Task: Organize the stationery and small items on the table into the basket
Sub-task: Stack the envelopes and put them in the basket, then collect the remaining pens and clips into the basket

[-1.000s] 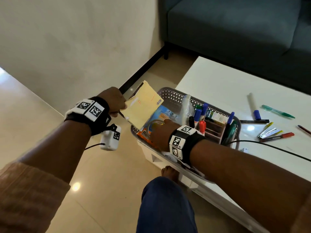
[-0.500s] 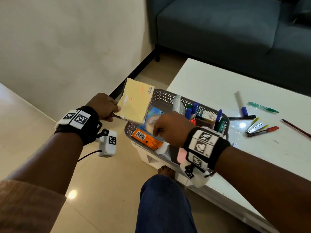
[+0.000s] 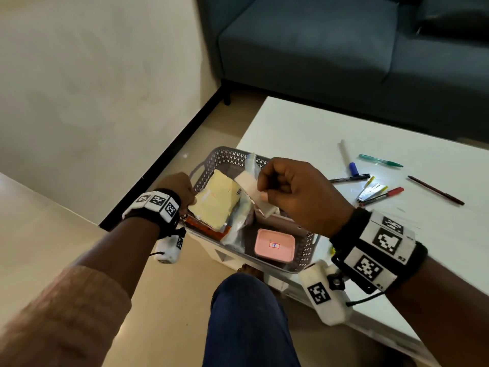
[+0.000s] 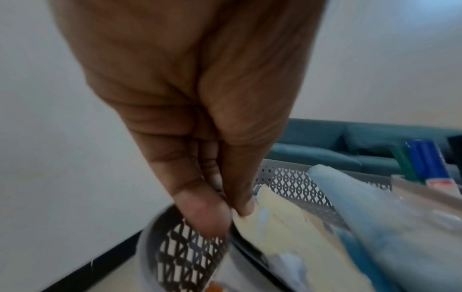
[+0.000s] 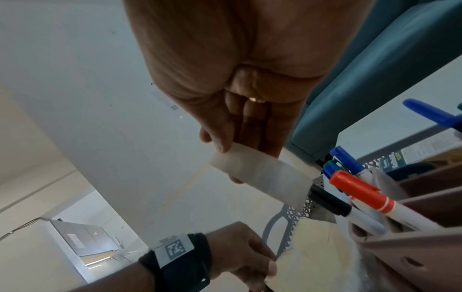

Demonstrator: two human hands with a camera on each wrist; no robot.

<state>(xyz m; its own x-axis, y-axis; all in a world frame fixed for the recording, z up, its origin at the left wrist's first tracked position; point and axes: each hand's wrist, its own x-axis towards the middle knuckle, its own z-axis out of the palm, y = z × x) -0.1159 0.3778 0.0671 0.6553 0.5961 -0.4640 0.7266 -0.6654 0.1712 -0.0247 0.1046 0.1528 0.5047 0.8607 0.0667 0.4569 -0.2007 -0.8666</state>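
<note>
- The left hand (image 3: 182, 190) pinches the yellow pad (image 3: 215, 205) at the grey basket's (image 3: 225, 156) left rim, frame centre.
- The right hand (image 3: 296, 192), fingers curled, pinches a white strip (image 3: 250, 185) above the basket.

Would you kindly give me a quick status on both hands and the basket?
Left hand pinches yellow pad over basket. Right hand grips white strip above it. Pens loose on table.
</note>
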